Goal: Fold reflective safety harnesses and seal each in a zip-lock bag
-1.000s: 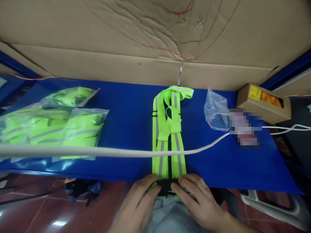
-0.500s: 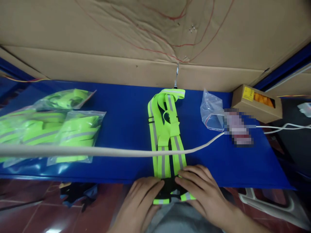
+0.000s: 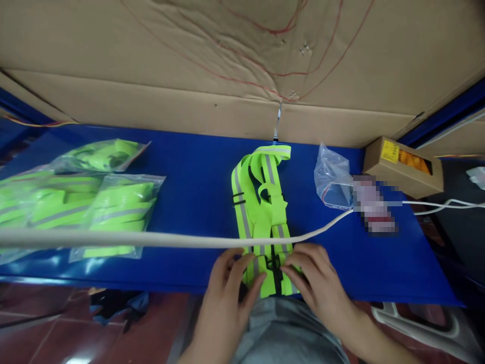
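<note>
A neon-yellow reflective strap vest with grey stripes lies lengthwise in front of me, its straps gathered into a long bundle. Its near end is doubled back over the bundle, and a black buckle shows in the middle of that fold. On the left of the fold, my left hand has curled fingers and thumb around the strap. My right hand grips the right side, with fingertips by the black buckle and the thumb lower down. Parts of the vest under both hands are hidden.
A white cable crosses in front of the vest. Bagged yellow vests lie at left on the blue table. To the right are a clear plastic bag, a blurred-out item and a cardboard box. A cardboard wall stands behind.
The vest's near end, with its black part, has been folded up and away from me onto the bundle. Both hands have moved slightly forward with it, and the view has shifted a little.
</note>
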### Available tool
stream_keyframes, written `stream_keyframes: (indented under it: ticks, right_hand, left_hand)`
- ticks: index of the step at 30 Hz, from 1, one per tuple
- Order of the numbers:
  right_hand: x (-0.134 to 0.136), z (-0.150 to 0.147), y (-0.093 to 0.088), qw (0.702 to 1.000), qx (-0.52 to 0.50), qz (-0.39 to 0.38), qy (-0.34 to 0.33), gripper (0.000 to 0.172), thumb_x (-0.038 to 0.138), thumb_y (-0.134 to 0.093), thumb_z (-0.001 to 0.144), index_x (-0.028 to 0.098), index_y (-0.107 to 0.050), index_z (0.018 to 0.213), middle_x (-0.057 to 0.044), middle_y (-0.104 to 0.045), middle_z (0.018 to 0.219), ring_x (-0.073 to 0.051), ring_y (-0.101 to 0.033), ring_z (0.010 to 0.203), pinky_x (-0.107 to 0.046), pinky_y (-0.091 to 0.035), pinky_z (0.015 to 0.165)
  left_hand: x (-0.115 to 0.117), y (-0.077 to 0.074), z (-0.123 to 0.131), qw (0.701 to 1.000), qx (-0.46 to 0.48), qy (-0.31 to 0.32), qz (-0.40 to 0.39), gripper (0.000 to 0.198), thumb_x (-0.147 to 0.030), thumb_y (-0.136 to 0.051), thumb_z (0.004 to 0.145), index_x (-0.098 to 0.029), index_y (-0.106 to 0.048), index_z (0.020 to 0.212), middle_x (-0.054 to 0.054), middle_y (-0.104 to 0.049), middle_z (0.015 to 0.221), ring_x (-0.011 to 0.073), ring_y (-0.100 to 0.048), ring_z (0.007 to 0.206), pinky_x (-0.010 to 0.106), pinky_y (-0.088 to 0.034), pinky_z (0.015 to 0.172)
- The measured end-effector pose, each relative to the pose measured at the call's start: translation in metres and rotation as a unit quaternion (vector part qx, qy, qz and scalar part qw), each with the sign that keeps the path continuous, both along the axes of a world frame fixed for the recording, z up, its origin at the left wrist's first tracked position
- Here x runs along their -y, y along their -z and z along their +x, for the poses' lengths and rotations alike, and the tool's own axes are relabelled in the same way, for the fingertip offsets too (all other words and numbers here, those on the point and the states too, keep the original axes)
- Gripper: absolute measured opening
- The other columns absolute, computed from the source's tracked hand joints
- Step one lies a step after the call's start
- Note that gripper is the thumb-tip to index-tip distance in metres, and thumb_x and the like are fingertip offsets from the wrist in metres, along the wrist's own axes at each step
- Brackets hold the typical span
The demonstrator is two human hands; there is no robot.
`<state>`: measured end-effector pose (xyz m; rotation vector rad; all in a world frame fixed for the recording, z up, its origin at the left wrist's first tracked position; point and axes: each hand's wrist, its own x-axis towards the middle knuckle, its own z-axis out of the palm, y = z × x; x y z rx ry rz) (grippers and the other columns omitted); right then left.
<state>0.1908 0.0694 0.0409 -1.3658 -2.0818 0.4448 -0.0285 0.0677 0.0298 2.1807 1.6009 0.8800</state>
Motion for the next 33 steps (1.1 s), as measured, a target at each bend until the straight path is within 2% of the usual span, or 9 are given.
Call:
stream_keyframes:
  ticks: [4,6,9,13,17,22,28,31,33]
  right_hand:
    - [0.006,0.002,-0.005,0.993,0.079,0.042,-0.08,0.034,0.042,-0.049,0.105,0.015,-0.064,0.119,-0.009,-0.072,0.112,-0.024,-0.064,0.103,-0.038,-0.048,0.092]
    - [0.011,0.007,-0.005,0.985,0.13,0.058,-0.096,0.05,0.053,-0.047,0.104,0.013,-0.062,0.129,-0.011,-0.07,0.122,-0.027,-0.062,0.113,-0.043,-0.044,0.099]
    - [0.019,0.017,-0.002,0.973,0.175,0.086,-0.12,0.032,0.029,-0.042,0.108,0.016,-0.062,0.131,-0.01,-0.07,0.125,-0.027,-0.061,0.116,-0.046,-0.038,0.104]
    - [0.022,0.025,-0.005,0.98,0.091,0.089,-0.155,0.023,0.022,-0.046,0.107,0.017,-0.064,0.118,-0.007,-0.074,0.107,-0.022,-0.067,0.1,-0.04,-0.044,0.095]
    - [0.016,0.024,-0.014,0.99,-0.01,-0.062,-0.127,0.02,0.036,-0.052,0.105,0.02,-0.057,0.116,-0.002,-0.072,0.095,-0.017,-0.067,0.083,-0.032,-0.05,0.077]
    - [0.007,0.016,-0.017,0.981,-0.015,-0.173,-0.085,0.025,0.03,-0.058,0.102,0.028,-0.055,0.127,-0.003,-0.066,0.113,-0.02,-0.065,0.102,-0.033,-0.053,0.085]
    - [0.001,0.009,-0.016,0.989,-0.029,-0.119,-0.086,0.02,0.026,-0.057,0.103,0.028,-0.062,0.122,-0.005,-0.064,0.119,-0.019,-0.062,0.109,-0.033,-0.053,0.093]
    - [0.002,0.006,-0.017,0.996,0.021,-0.034,-0.086,0.02,0.022,-0.055,0.103,0.026,-0.067,0.118,-0.006,-0.068,0.118,-0.022,-0.063,0.107,-0.036,-0.053,0.089]
    - [0.003,0.005,-0.017,0.992,0.06,0.048,-0.099,0.025,0.018,-0.051,0.104,0.023,-0.068,0.122,-0.007,-0.07,0.119,-0.022,-0.062,0.11,-0.038,-0.052,0.091]
  left_hand:
    - [-0.002,0.0,-0.003,0.995,-0.037,0.082,0.049,0.019,-0.029,-0.049,0.102,-0.023,-0.061,0.115,0.01,-0.07,0.114,0.0259,-0.071,0.104,0.041,-0.065,0.083]
    - [-0.005,-0.003,-0.009,0.986,-0.063,0.14,0.066,0.033,-0.045,-0.051,0.1,-0.021,-0.061,0.12,0.011,-0.072,0.113,0.0284,-0.071,0.103,0.044,-0.065,0.082]
    - [-0.006,-0.008,-0.016,0.973,-0.1,0.191,0.082,0.052,-0.062,-0.049,0.095,-0.019,-0.062,0.122,0.012,-0.074,0.114,0.031,-0.072,0.101,0.048,-0.063,0.082]
    - [0.0,-0.014,-0.014,0.973,-0.042,0.214,0.078,0.03,-0.047,-0.05,0.1,-0.022,-0.063,0.111,0.005,-0.077,0.097,0.023,-0.074,0.084,0.041,-0.063,0.074]
    - [0.005,-0.013,-0.006,0.986,0.052,0.158,0.031,0.011,-0.034,-0.052,0.1,-0.025,-0.058,0.099,0.0,-0.071,0.078,0.0184,-0.067,0.067,0.034,-0.057,0.058]
    - [0.009,0.0,0.0,0.999,0.022,0.026,0.04,0.018,-0.036,-0.062,0.093,-0.027,-0.06,0.109,0.007,-0.071,0.103,0.0278,-0.072,0.093,0.044,-0.062,0.074]
    - [0.004,-0.006,-0.018,0.998,0.035,0.045,0.007,0.03,-0.031,-0.054,0.094,-0.03,-0.058,0.124,0.009,-0.067,0.117,0.0296,-0.068,0.107,0.044,-0.063,0.082]
    - [-0.032,-0.026,-0.031,0.994,0.008,0.036,0.102,0.038,-0.015,-0.051,0.092,-0.028,-0.056,0.127,0.01,-0.062,0.125,0.0281,-0.061,0.119,0.045,-0.054,0.098]
    - [-0.063,-0.04,-0.036,0.988,-0.035,0.098,0.114,0.048,-0.007,-0.05,0.092,-0.025,-0.05,0.136,0.013,-0.057,0.139,0.0299,-0.051,0.134,0.05,-0.044,0.11]
